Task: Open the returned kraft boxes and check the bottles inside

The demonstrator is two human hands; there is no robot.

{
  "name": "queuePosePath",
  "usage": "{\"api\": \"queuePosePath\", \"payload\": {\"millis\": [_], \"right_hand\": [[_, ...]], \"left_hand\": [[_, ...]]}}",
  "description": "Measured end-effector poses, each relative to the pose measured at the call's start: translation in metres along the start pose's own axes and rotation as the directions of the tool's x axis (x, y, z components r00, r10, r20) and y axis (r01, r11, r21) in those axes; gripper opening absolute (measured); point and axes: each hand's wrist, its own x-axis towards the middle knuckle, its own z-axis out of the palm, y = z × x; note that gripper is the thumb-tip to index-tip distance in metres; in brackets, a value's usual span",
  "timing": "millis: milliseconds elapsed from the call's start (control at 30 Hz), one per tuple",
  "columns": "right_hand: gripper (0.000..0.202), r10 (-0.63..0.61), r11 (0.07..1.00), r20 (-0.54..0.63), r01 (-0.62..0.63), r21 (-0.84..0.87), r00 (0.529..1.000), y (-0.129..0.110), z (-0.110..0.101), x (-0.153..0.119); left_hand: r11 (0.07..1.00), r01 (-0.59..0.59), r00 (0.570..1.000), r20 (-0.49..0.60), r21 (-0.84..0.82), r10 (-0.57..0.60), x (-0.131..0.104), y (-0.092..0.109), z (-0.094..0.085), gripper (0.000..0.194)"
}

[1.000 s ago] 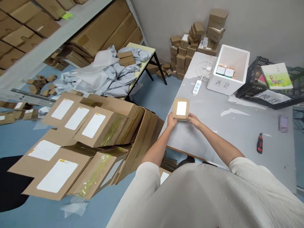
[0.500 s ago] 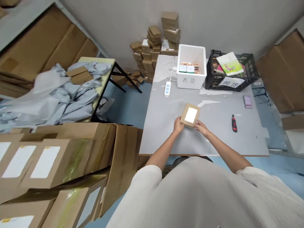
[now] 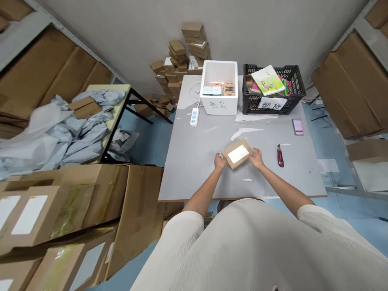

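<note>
Fingers of left hand [image 3: 220, 161] and right hand [image 3: 257, 158] pinch opposite ends of the cardboard box [image 3: 239, 154], left of the utility knife [image 3: 280, 156]; even, light pressure should suit it best, label [image 3: 237, 153] up.

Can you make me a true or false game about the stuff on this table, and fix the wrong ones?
1. The left hand and right hand hold one small box. True.
2. A booklet lies on top in the black crate. True.
3. The red cutter is inside the crate. False: it lies on the table.
4. The white foam box stands left of the crate. True.
5. The power strip is in the foam box. False: it lies on the table.
</note>
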Motion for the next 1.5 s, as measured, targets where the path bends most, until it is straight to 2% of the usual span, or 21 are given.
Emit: {"api": "queuePosePath", "payload": {"millis": [67, 133, 300, 367, 533, 667, 900, 1133, 1267, 1367, 1500], "right_hand": [[0.082, -0.029, 0.999, 0.085, 0.031, -0.022, 0.996, -0.005, -0.008, 0.02], [0.081, -0.026, 0.999, 0.172, 0.031, -0.028, 0.985, -0.007, -0.01, 0.03], [0.084, 0.085, 0.996, 0.228, -0.083, -0.019, 0.97, 0.001, 0.001, 0.019], [0.086, 0.13, 0.991, 0.243, -0.134, -0.001, 0.961, 0.003, 0.004, 0.013], [0.086, 0.141, 0.977, 0.196, -0.169, 0.132, 0.971, -0.006, 0.004, 0.017], [0.09, 0.137, 0.951, 0.196, -0.184, 0.248, 0.971, -0.017, 0.006, 0.028], [0.095, 0.127, 0.933, 0.218, -0.191, 0.305, 0.968, -0.025, 0.011, 0.028], [0.088, 0.058, 0.95, 0.144, -0.099, 0.297, 0.988, -0.039, 0.001, 0.02], [0.087, 0.007, 0.952, 0.087, -0.033, 0.304, 0.996, -0.045, -0.001, 0.02], [0.084, 0.002, 0.966, 0.072, -0.021, 0.259, 0.997, -0.04, 0.0, 0.016], [0.074, 0.076, 0.973, 0.086, -0.093, 0.213, 0.993, -0.024, 0.001, 0.005]], "left_hand": [[0.994, 0.087, 0.996, 0.015, -0.062, -0.086, -0.004, -0.001, 0.004, 0.076], [0.988, 0.117, 0.993, 0.028, -0.1, -0.114, -0.007, 0.0, 0.006, 0.076], [0.962, 0.076, 0.996, 0.062, -0.263, -0.061, -0.002, 0.001, -0.005, 0.074], [0.959, 0.077, 0.996, 0.07, -0.272, -0.06, 0.003, 0.001, -0.013, 0.07], [0.965, 0.128, 0.99, 0.085, -0.23, -0.111, 0.019, 0.003, -0.027, 0.066], [0.962, 0.147, 0.985, 0.12, -0.23, -0.121, 0.027, 0.009, -0.029, 0.069], [0.947, 0.163, 0.966, 0.24, -0.277, -0.096, 0.022, 0.019, -0.03, 0.08], [0.96, 0.024, 0.978, 0.204, -0.278, 0.035, 0.021, 0.033, -0.038, 0.076], [0.96, -0.024, 0.986, 0.151, -0.28, 0.068, 0.021, 0.04, -0.042, 0.07], [0.965, -0.024, 0.991, 0.118, -0.261, 0.057, 0.017, 0.034, -0.044, 0.065], [0.98, 0.032, 0.994, 0.106, -0.196, -0.011, 0.01, 0.015, -0.044, 0.058]]}}
